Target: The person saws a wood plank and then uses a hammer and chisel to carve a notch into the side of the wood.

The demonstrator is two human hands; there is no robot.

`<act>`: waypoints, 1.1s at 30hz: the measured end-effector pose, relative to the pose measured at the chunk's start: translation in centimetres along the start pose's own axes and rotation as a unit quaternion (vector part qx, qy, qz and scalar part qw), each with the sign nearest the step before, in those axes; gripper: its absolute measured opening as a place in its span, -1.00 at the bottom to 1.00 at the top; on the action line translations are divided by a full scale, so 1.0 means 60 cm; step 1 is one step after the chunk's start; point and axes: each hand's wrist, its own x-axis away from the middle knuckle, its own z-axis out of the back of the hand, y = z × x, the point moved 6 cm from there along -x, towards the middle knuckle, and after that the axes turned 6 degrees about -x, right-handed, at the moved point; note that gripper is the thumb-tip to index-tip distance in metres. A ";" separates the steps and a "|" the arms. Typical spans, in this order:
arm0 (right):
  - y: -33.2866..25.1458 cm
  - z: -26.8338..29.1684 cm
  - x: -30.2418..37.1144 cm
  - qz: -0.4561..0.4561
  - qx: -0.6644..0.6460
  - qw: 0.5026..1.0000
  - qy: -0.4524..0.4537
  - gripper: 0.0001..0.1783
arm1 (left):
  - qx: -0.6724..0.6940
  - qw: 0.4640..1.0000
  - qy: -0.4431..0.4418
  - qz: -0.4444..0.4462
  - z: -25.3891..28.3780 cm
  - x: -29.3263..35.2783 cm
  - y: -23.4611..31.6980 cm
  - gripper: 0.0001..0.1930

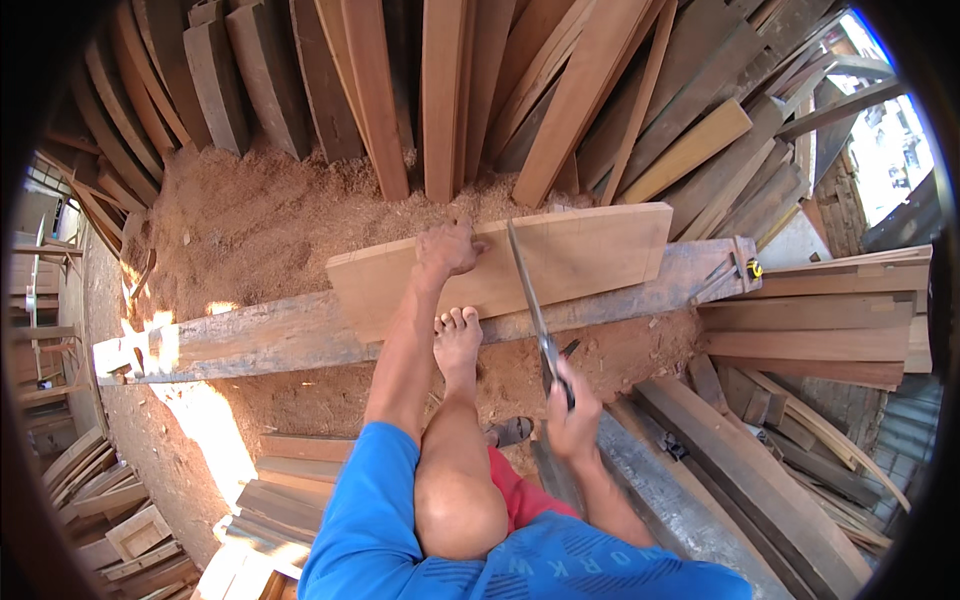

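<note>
A wide, light brown wooden board (590, 250) lies slantwise across a long, worn plank bench (240, 340). My left hand (450, 246) grips the board's far edge, with the fingers over the edge and the thumb on the face. Beside it, my bare foot (458, 335) presses on the board's near part. My right hand (574, 412) is closed around the dark handle of a handsaw (532, 300). The saw's blade lies across the board to the right of my left hand, its tip at the far edge. How deep the teeth sit cannot be made out.
Sawdust (240, 220) covers the ground around the bench. Many upright planks (440, 100) lean along the far side. Stacked boards (810, 330) stand at the right, and long timbers (750, 470) lie near my right arm. A yellow-and-black tape measure (753, 268) sits at the bench's right end.
</note>
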 end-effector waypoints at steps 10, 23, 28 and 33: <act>0.023 -0.056 -0.108 -0.024 0.013 1.000 0.000 -0.61 | -0.001 1.000 -0.007 -0.019 0.009 -0.004 0.008 -0.37; 0.062 -0.089 -0.186 0.011 0.027 1.000 0.005 -0.62 | -0.016 0.999 0.002 -0.028 0.016 0.005 0.034 -0.38; -0.003 -0.002 0.000 -0.007 -0.007 1.000 0.000 -0.62 | -0.011 1.000 -0.004 0.001 0.012 -0.008 -0.003 -0.33; 0.075 -0.081 -0.197 -0.066 0.034 0.997 0.024 -0.61 | -0.045 0.996 0.068 -0.041 0.008 0.021 0.057 -0.37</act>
